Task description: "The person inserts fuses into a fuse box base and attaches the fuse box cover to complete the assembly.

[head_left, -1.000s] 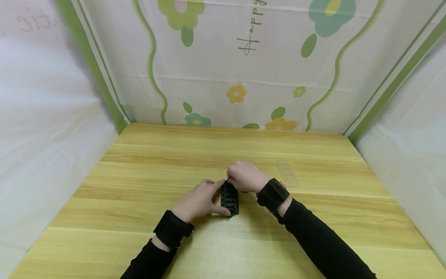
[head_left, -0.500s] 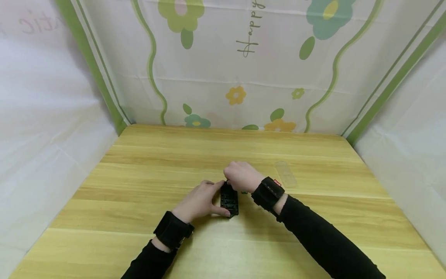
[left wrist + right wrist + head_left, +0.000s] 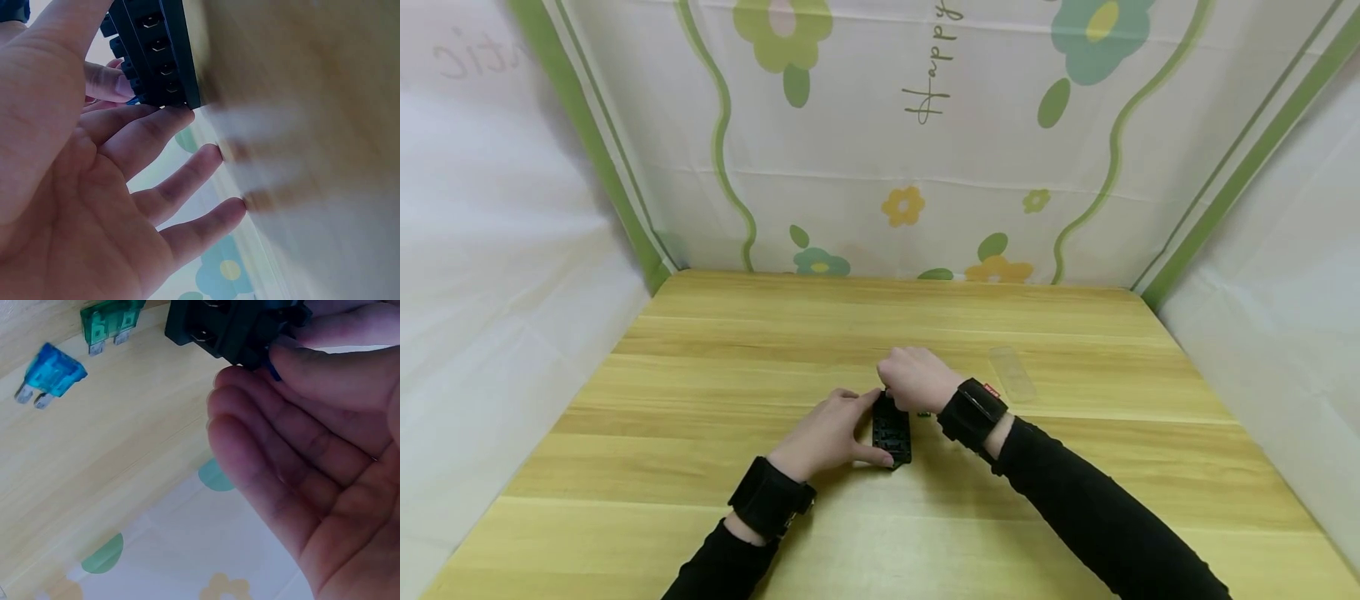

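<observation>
A black fuse block (image 3: 892,435) lies on the wooden table, its long side running away from me. My left hand (image 3: 826,435) holds it from the left, thumb at the near end and index finger at the far end. Over the far end is my right hand (image 3: 916,380), its fingers curled. In the right wrist view its thumb and finger pinch a small blue blade fuse (image 3: 273,367) against the block; most of that fuse is hidden. A green blade fuse (image 3: 111,322) and another blue blade fuse (image 3: 54,372) lie loose on the table beside the block.
A clear plastic cover (image 3: 1012,375) lies on the table (image 3: 700,367) to the right of the block, beyond the right wrist. A white curtain (image 3: 820,150) with printed flowers hangs along the table's back edge, and plain white cloth stands at both sides.
My right hand has shifted slightly left at the block's far end, showing more of a small fuse beside it. My left hand keeps its hold on the block. The head view has moved a little.
</observation>
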Demonstrator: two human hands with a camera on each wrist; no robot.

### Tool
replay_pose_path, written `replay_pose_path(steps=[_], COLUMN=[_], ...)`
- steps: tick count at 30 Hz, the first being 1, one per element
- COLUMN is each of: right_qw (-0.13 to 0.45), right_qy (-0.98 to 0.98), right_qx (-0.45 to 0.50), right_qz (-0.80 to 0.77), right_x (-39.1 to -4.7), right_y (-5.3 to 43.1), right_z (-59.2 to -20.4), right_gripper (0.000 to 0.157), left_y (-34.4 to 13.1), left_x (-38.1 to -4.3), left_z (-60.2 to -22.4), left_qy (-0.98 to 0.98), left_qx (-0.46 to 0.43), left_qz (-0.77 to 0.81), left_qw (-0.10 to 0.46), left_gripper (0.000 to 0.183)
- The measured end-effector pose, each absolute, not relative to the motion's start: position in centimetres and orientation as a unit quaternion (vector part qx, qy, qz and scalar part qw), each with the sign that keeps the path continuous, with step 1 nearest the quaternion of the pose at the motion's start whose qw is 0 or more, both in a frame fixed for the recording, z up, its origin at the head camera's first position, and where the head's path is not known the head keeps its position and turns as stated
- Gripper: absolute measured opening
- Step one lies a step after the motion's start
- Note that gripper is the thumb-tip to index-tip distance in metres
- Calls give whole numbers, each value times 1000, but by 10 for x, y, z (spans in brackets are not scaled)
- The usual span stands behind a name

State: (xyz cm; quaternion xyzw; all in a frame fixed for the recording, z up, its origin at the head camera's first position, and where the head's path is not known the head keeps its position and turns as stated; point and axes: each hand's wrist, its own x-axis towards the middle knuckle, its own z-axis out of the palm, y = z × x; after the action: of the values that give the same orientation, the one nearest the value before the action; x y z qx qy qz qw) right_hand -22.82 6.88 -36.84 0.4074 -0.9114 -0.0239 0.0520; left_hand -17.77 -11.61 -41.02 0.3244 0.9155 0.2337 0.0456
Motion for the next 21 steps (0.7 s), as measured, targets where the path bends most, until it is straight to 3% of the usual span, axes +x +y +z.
replay_pose_path(steps=[21], right_qw=[54], right_qy=[-910], right_qx=[411], right_qz=[-25], right_x=[-227], right_y=[66], right_z=[-367], right_gripper=[28], left_y=[-116], left_x=[-177], left_z=[-410], left_qy=[917], left_qx=[325], left_qz=[229], left_qw=[42], left_gripper=[97])
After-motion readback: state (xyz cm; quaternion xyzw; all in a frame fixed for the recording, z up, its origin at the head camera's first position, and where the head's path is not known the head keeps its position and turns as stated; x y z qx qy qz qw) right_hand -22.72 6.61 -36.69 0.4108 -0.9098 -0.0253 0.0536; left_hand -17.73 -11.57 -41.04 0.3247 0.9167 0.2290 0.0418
